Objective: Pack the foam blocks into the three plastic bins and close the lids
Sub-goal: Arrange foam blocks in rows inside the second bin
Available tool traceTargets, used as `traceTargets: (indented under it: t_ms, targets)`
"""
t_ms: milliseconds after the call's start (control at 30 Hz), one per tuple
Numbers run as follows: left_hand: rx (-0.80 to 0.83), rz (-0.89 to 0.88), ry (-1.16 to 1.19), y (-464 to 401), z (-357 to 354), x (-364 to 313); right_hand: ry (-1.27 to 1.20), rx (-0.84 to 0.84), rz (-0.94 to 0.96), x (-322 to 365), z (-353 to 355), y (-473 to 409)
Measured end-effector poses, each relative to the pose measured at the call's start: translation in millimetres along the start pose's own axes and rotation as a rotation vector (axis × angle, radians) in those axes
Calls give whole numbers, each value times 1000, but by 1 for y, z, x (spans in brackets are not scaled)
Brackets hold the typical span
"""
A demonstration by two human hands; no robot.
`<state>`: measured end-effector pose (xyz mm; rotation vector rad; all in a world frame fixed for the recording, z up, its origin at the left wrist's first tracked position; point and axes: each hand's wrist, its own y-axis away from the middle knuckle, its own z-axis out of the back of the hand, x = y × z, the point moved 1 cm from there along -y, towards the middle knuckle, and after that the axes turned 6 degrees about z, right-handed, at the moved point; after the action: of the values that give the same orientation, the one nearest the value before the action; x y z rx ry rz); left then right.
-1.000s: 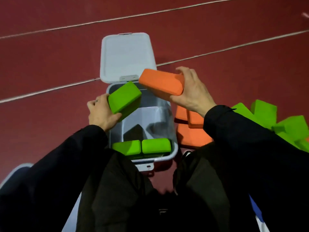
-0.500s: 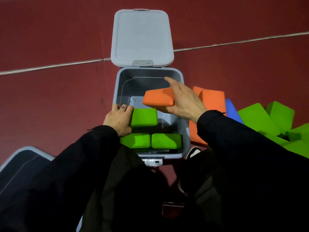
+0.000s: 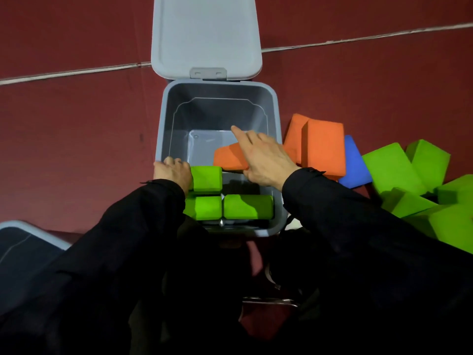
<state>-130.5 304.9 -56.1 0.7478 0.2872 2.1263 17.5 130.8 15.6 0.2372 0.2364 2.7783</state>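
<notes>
Bin (image 3: 163,124), grey plastic, sits open on dark red floor (image 3: 76,137), hinged lid (image 3: 204,34) flipped back flat beyond it. Inside, along near wall, two green blocks (image 3: 225,207) lie side by side, touching. Third green block (image 3: 207,178) sits just past them on the left side; left hand (image 3: 174,172) is at its left end by the bin's left wall, fingers curled over the far edge. Whether the hand truly grips it or only rests there I cannot tell. Right hand (image 3: 263,160) holds orange block (image 3: 229,157) inside the bin, right half, tilted, above the bottom; thumb under its near edge, fingers spread over its top, index finger stretched out straight. Outside, right of bin: two orange blocks (image 3: 322,147) upright against each other, blue block (image 3: 354,165) just behind them, then loose pile of green blocks (image 3: 399,175). Second bin (image 3: 23,226) corner shows lower left, partly hidden by dark sleeve (image 3: 115,247).
</notes>
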Motion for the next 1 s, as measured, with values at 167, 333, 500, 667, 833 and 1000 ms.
traceTargets:
  t_ms: [167,333,500,667,833,1000]
  targets:
    - [125,48,-184,-12,6,-12,114,63,83,-5,-1,3]
    - [149,-7,-148,-9,1,-20,122,173,153,11,-26,-8]
    - [109,-147,49,-14,0,-25,12,142,136,8,-52,-19]
    - [180,19,77,-28,7,-30,58,154,199,4,-52,-21]
    - [209,-103,106,-26,-1,-20,-92,63,152,18,-110,-2]
    - [263,-284,129,-24,-12,-24,-239,-87,-35,25,-116,0]
